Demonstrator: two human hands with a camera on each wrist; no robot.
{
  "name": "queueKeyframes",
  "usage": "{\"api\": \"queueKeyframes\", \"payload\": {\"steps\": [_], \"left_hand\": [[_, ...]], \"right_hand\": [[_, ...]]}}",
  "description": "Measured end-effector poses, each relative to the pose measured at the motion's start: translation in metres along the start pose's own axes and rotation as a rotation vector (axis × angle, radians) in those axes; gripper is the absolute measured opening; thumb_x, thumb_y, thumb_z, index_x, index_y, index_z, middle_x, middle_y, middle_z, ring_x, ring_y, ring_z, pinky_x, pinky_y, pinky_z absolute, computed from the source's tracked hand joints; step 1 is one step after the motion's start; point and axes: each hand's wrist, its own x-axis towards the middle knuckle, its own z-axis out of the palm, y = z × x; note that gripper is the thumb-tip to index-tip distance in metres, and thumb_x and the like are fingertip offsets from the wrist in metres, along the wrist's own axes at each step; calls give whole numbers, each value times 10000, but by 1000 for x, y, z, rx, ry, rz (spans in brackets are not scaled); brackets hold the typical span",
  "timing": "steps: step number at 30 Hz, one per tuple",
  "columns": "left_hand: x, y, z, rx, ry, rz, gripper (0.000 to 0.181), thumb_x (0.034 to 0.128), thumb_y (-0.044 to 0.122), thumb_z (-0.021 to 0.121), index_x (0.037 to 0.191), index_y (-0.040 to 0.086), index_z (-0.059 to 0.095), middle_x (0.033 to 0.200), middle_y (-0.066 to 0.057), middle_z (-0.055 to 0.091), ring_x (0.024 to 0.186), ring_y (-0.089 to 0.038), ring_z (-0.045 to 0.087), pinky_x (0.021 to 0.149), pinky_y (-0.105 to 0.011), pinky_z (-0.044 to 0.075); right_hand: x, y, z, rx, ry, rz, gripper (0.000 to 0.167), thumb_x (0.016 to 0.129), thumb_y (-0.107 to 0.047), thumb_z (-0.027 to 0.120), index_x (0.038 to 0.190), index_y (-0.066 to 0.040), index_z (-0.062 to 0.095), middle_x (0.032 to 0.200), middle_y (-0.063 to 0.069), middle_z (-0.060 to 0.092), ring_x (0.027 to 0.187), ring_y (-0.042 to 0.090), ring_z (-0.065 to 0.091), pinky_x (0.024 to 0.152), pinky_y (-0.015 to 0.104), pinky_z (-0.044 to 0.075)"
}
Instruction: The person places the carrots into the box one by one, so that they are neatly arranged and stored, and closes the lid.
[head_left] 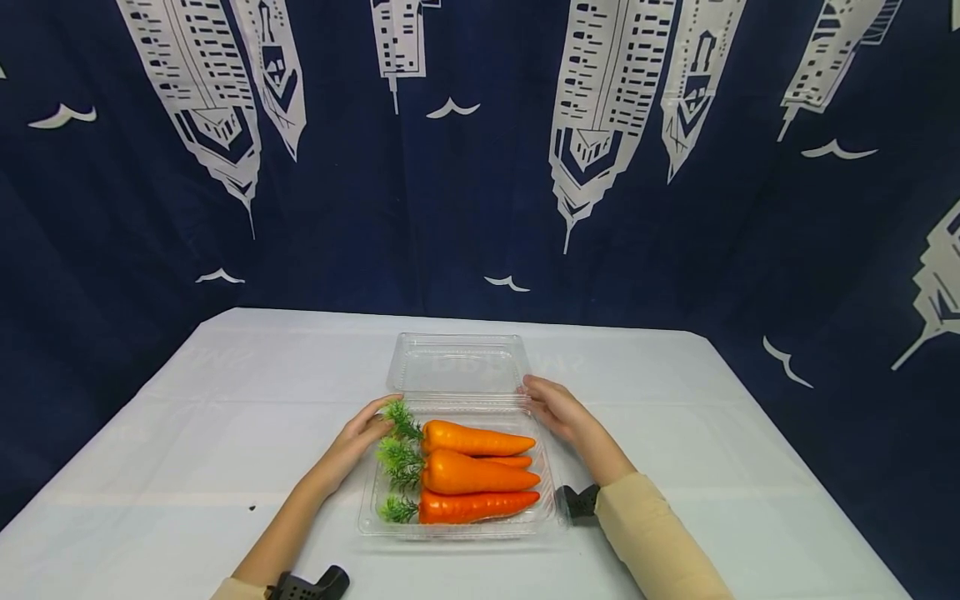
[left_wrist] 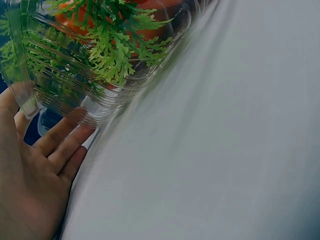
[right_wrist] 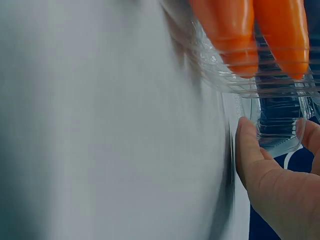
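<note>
A clear plastic clamshell box (head_left: 365, 517) lies on the table with its lid (head_left: 459, 367) folded back flat behind it. Inside the base are several orange carrots (head_left: 480, 473), green leafy tops (head_left: 400, 461) to the left and tips to the right. My left hand (head_left: 358, 442) is at the base's back left corner; in the left wrist view, its extended fingers (left_wrist: 60, 142) touch the ribbed clear wall. On the opposite side, my right hand (head_left: 558, 408) reaches to the near right corner of the lid by the hinge, thumb and fingers spread around the plastic edge.
A white-covered table (head_left: 225, 442) carries the box. Behind it hangs a dark blue cloth (head_left: 450, 208) with white building and bird prints. A small dark speck (head_left: 252, 507) lies left of the box. Black wrist mounts (head_left: 579, 502) sit on both arms.
</note>
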Motion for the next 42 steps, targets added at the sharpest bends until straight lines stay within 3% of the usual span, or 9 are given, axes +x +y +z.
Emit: {"api": "queueKeyframes", "payload": {"steps": [5,9,18,29,36,42], "left_hand": [[0,0,0,-1,-2,0,451,939,317,467,1371,227,374,1095,-117,610,982,-122,582,1022,-523,306],[-1,0,0,-3,-2,7,449,940,315,466,1370,226,374,1079,-118,615,972,-124,588,1021,-521,310],[0,0,0,3,-2,6,445,940,307,465,1368,227,376,1056,-106,621,969,-129,589,1018,-520,313],[-1,2,1,13,5,-6,437,942,320,460,1365,245,379,1080,-128,616,981,-153,585,1018,-522,314],[-1,3,1,15,9,-14,435,940,322,464,1361,255,384,1114,-139,608,997,-170,577,1015,-514,323],[-1,3,1,19,11,-8,441,939,317,467,1366,254,378,1098,-130,615,991,-154,576,1015,-513,322]], "right_hand": [[-1,1,0,89,-27,9,551,978,-186,365,1406,80,142,1241,189,413,962,62,514,799,137,459],[-3,1,1,122,-38,12,541,983,-176,357,1412,69,135,1137,113,458,862,15,529,755,125,468],[-4,1,0,131,-54,6,561,987,-168,341,1455,-21,70,1384,219,288,969,20,504,756,106,463],[-3,-3,3,181,-14,5,539,978,-106,348,1464,-89,116,1421,237,261,1153,158,437,768,143,469],[-2,-6,2,199,-32,-5,547,980,-94,335,1469,-106,89,1465,237,202,1344,256,246,766,135,466],[-3,-8,1,179,-22,-10,545,981,-100,343,1470,-130,103,1468,224,218,1343,260,270,857,174,449]]}}
